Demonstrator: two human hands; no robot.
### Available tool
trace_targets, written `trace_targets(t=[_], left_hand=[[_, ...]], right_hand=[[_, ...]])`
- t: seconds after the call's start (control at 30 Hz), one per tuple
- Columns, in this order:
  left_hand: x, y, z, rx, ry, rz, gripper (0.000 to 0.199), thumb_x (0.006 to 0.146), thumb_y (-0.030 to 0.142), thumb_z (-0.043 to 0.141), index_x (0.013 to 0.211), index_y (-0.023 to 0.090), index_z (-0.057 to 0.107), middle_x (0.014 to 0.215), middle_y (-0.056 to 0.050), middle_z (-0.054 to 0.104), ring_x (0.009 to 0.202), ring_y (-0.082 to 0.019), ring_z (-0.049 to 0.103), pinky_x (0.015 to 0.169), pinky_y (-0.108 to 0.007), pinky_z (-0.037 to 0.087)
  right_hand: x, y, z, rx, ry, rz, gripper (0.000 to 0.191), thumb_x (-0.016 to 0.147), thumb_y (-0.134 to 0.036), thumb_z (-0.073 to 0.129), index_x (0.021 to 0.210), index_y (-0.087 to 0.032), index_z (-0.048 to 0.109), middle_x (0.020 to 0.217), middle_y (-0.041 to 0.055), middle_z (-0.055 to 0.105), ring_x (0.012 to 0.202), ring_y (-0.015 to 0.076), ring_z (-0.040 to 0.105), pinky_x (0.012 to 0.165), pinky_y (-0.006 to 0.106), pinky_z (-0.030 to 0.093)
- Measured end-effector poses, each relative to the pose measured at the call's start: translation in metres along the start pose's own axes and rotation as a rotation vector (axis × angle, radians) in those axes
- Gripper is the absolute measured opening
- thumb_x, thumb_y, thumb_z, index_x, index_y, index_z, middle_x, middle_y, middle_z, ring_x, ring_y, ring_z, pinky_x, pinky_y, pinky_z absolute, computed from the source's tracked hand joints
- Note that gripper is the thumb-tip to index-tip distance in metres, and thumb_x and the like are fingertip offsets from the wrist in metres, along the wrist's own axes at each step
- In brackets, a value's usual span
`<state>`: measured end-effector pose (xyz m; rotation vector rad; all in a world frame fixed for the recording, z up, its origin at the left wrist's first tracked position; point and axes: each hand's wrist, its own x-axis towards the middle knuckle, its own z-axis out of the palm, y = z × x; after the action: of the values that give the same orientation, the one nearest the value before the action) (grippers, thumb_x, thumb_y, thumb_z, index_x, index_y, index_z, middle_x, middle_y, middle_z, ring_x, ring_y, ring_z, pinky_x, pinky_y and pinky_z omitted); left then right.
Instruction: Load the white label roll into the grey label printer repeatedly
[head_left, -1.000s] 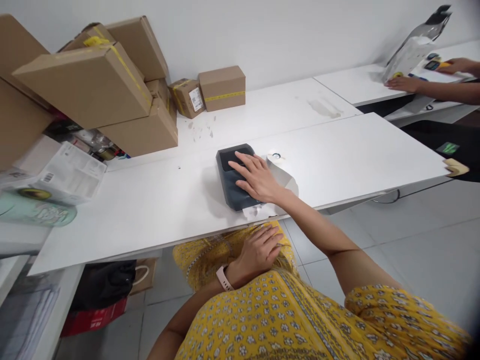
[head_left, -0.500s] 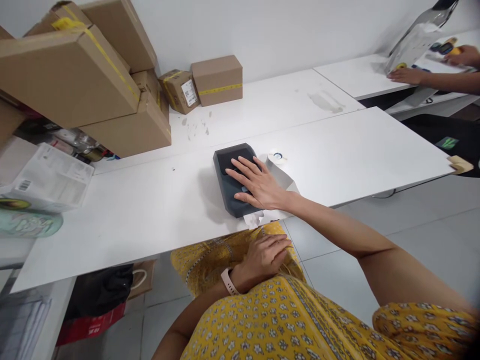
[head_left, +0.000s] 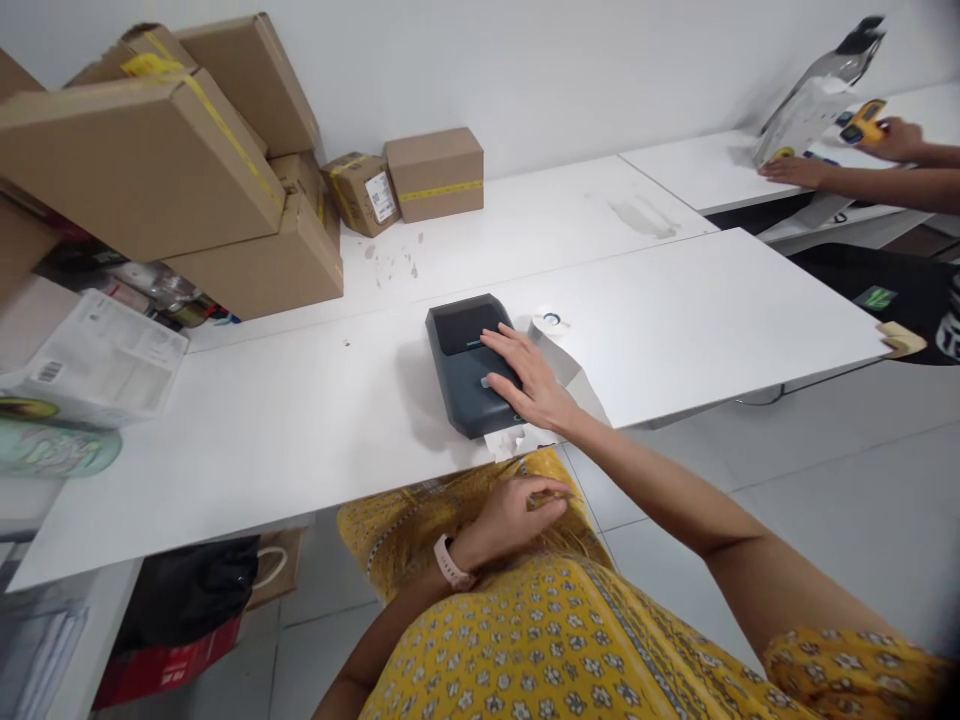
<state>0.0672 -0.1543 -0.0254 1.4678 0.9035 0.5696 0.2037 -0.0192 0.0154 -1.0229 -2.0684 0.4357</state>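
Observation:
A dark grey device that looks like a label printer (head_left: 469, 385) lies on the white table near its front edge. My right hand (head_left: 531, 378) rests over its right side, fingers stretched out, holding nothing. A pale button or latch shows by the thumb. White torn paper (head_left: 504, 443) lies at the device's near edge. Beside its far right corner sits a small label roll (head_left: 551, 322), with a pale paper strip (head_left: 581, 385) running from there past my wrist. Over my lap, my left hand (head_left: 517, 520) is loosely bent, thumb apart from the fingers, with nothing in it.
Cardboard boxes (head_left: 225, 260) are stacked at the back left, and two smaller ones, including a plain box (head_left: 436, 175), stand against the wall. A printed white box (head_left: 112, 350) is at the left. At the far right, another person's hand (head_left: 896, 138) holds a yellow tool (head_left: 864, 122).
My right hand has slid right and back, uncovering more of the device's top. My left hand's thumb and fingers have parted. The other person's yellow tool is raised.

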Motion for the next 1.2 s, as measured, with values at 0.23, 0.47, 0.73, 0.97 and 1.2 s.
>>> trace_targets(t=[0.23,0.47,0.73,0.97,1.2], left_hand=[[0.003,-0.001,-0.045,-0.775,0.146,-0.256,0.064,0.084,0.065,0.07,0.122,0.013,0.072,0.136,-0.021,0.07,0.117,-0.033,0.071,0.089,-0.043,0.061],[0.027,0.017,-0.032,-0.704,0.152,-0.233,0.049,0.086,0.055,0.074,0.106,0.011,0.076,0.121,-0.021,0.077,0.101,-0.028,0.076,0.092,-0.041,0.06],[0.027,0.019,-0.022,-0.716,0.238,-0.291,0.049,0.087,0.062,0.07,0.088,0.013,0.071,0.102,-0.018,0.081,0.085,-0.024,0.078,0.092,-0.041,0.059],[0.003,-0.012,-0.005,-0.385,0.31,-0.231,0.063,0.077,0.076,0.071,0.085,0.014,0.074,0.1,-0.016,0.08,0.081,-0.022,0.076,0.085,-0.037,0.058],[-0.032,-0.044,-0.043,-0.201,0.666,-0.182,0.057,0.07,0.073,0.077,0.083,0.018,0.075,0.088,-0.011,0.078,0.079,-0.025,0.074,0.08,-0.04,0.058]], right_hand=[[-0.011,0.007,0.005,0.195,0.103,0.037,0.054,0.104,-0.06,0.041,0.148,-0.032,0.056,0.154,0.0077,0.059,0.156,0.0277,0.039,0.128,0.057,0.033],[-0.009,0.009,0.008,0.223,0.121,0.034,0.057,0.103,-0.065,0.038,0.144,-0.032,0.061,0.153,0.0076,0.06,0.154,0.0276,0.04,0.128,0.058,0.032],[-0.009,0.012,0.007,0.24,0.123,0.025,0.054,0.102,-0.064,0.043,0.136,-0.03,0.067,0.152,0.0083,0.061,0.154,0.0288,0.041,0.127,0.06,0.033],[-0.007,0.009,0.01,0.263,0.139,0.059,0.043,0.095,-0.054,0.061,0.13,-0.031,0.071,0.151,0.0084,0.062,0.152,0.033,0.044,0.125,0.064,0.034],[-0.005,0.012,0.021,0.473,0.269,0.314,0.074,0.074,-0.044,0.081,0.145,-0.035,0.058,0.163,0.0094,0.047,0.154,0.0387,0.038,0.124,0.069,0.03]])
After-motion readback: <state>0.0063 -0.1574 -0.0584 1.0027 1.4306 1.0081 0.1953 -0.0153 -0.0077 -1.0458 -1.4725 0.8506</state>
